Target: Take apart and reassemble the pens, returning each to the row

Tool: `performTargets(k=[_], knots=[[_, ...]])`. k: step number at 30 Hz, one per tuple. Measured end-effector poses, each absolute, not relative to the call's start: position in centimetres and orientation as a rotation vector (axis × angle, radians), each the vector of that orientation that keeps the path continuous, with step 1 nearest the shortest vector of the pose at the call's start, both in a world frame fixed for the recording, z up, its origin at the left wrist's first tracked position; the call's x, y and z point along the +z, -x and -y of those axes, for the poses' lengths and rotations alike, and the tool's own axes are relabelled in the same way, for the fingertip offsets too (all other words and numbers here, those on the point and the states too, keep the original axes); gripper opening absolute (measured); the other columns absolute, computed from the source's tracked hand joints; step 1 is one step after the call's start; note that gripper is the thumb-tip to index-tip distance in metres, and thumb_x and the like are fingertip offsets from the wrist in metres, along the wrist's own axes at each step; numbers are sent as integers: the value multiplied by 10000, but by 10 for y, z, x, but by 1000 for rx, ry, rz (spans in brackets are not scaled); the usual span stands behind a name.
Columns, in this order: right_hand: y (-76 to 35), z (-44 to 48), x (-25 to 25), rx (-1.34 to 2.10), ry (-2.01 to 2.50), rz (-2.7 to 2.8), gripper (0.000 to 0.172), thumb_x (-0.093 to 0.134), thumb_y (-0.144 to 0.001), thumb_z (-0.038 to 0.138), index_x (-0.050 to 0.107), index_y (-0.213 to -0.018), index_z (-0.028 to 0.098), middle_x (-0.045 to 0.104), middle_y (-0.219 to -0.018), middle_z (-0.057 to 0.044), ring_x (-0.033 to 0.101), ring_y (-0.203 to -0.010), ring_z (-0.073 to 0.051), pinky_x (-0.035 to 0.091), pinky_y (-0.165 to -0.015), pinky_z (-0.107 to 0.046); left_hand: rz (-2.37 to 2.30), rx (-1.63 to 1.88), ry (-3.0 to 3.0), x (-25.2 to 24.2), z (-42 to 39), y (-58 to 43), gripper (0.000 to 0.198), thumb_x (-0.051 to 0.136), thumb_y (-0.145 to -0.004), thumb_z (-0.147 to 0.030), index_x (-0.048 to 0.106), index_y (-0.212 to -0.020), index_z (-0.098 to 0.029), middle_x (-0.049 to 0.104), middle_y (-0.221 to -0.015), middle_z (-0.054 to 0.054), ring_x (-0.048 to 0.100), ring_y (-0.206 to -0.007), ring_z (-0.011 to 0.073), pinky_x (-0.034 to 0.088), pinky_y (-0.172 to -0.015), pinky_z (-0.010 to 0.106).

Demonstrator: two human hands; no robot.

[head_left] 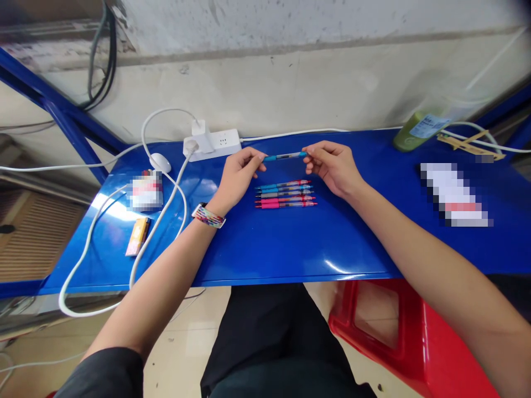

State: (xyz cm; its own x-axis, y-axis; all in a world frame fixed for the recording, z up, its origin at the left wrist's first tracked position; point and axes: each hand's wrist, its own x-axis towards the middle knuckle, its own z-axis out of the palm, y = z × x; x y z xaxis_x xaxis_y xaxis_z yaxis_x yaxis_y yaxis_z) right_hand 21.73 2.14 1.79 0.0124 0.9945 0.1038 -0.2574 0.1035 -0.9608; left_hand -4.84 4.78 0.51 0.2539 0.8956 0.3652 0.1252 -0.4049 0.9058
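Note:
Between my two hands a blue pen (pixel 285 157) with a clear barrel lies level, pinched at both ends. My left hand (pixel 241 174) grips its left end with thumb and fingers. At the other end my right hand (pixel 331 166) holds it the same way. Just below, on the blue table, several pens (pixel 284 194) rest side by side in a stack of rows, blue and grey ones above pink ones. Their tips cannot be made out clearly.
A white power strip (pixel 224 142) with plugs and looping white cables sits at the back left, near a mouse (pixel 161 163), a blurred packet (pixel 145 191) and a lighter (pixel 138 236). To the right are a green drink cup (pixel 409 132) and a blurred phone-like object (pixel 454 196). A red stool (pixel 448 342) stands below.

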Motion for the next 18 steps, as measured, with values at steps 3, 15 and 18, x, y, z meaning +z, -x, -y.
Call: performTargets(k=[3, 15, 18], knots=[[-217, -20, 19, 1251, 966, 1056, 297, 1048, -823, 420, 827, -816, 221, 753, -758, -11, 663, -628, -111, 642, -609, -244, -904, 1276, -1773, 1, -51, 48, 139, 854, -984, -356, 816, -1043, -236, 805, -967, 50, 714, -815, 167, 588, -679, 276], [-217, -18, 26, 1389, 969, 961, 237, 975, -907, 383, 798, -934, 226, 732, -754, 20, 666, -626, -109, 676, -655, -240, -968, 1374, -1854, 8, -43, 47, 128, 873, -955, -266, 845, -1075, -233, 866, -1144, 78, 808, -1081, 233, 673, -989, 390], [-218, -18, 30, 1571, 926, 891, 225, 837, -993, 431, 809, -1079, 225, 782, -809, -1, 707, -663, -136, 673, -646, -247, -950, 1404, -1816, 5, -46, 47, 168, 883, -944, -277, 830, -1094, -224, 861, -1188, 84, 812, -1081, 226, 676, -966, 372]])
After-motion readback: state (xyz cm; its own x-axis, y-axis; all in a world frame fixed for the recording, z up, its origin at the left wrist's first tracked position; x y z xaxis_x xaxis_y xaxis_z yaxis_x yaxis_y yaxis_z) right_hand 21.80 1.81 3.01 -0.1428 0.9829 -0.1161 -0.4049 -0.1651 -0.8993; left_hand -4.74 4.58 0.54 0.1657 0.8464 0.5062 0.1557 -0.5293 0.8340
